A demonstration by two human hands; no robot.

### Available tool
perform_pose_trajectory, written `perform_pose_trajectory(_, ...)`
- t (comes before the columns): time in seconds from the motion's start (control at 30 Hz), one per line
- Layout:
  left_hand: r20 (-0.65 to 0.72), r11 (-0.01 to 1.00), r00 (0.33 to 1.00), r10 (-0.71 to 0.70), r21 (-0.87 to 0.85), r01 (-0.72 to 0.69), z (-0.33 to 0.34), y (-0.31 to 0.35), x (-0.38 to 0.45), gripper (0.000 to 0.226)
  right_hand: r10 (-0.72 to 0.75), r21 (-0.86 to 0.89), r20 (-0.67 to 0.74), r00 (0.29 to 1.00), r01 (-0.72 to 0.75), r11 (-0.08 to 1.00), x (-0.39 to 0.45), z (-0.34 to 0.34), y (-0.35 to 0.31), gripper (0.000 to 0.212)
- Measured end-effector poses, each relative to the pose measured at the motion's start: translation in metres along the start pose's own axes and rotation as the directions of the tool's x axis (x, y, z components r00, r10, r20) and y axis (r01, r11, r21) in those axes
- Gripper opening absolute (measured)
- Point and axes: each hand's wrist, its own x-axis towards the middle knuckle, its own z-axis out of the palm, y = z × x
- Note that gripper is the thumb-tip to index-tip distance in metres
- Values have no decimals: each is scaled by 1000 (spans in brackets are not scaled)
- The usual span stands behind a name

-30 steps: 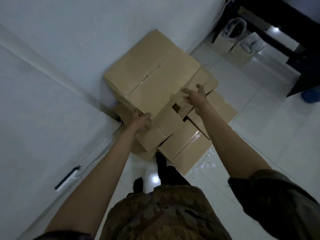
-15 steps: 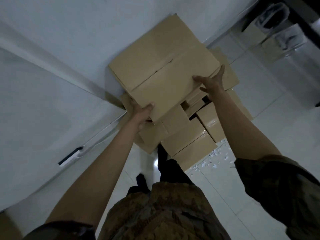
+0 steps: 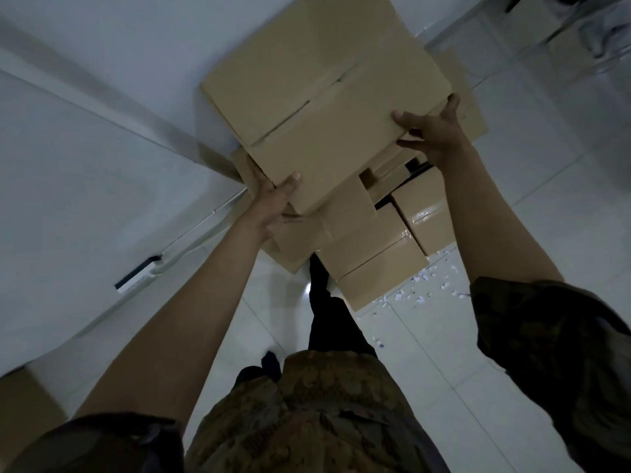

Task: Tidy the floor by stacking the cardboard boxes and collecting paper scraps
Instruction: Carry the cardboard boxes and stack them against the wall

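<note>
Far left there's a white wall [image 3: 85, 165] with a small dark-and-white fitting [image 3: 138, 278] low down, and a brown box corner [image 3: 20, 404] poking in at the bottom left edge. The left hand [image 3: 273, 206] grips the near left corner of the big cardboard box [image 3: 324, 97], thumb up on top and fingers [image 3: 254, 172] tucked under where I can't see them. That box is jammed right into the wall corner, so basically zero room behind it or to its left. It's sitting above a messy pile of smaller boxes [image 3: 372, 247] on the white tile floor [image 3: 426, 387]. The right hand [image 3: 433, 131] holds the box's right edge, thumb on top and fingers curled round the side. Paper scraps [image 3: 430, 285] are scattered on the floor just right of the pile, next to the person's dark trouser leg [image 3: 327, 312]. The open floor is to the right, with some bags [image 3: 580, 39] blurry at top right.
</note>
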Motion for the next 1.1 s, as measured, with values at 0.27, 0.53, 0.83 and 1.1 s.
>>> perform_pose_trajectory(0.27,-7,998,1000,-13,62,14,0,-21,-31,61,-33,78,-96,995,41,996,-45,-15,17,93)
perform_pose_trajectory(0.53,10,994,1000,24,102,-24,-14,-62,-84,66,-54,58,-161,986,64,996,-121,-25,52,89)
perform_pose_trajectory(0.83,-49,998,997,52,36,-50,-62,-151,-155,77,-84,-2,-139,987,84,996,-202,1,120,84)
perform_pose_trajectory(1.1,-105,992,992,72,-96,-82,-101,-250,-227,109,-120,-122,1,993,119,985,-263,34,171,87)
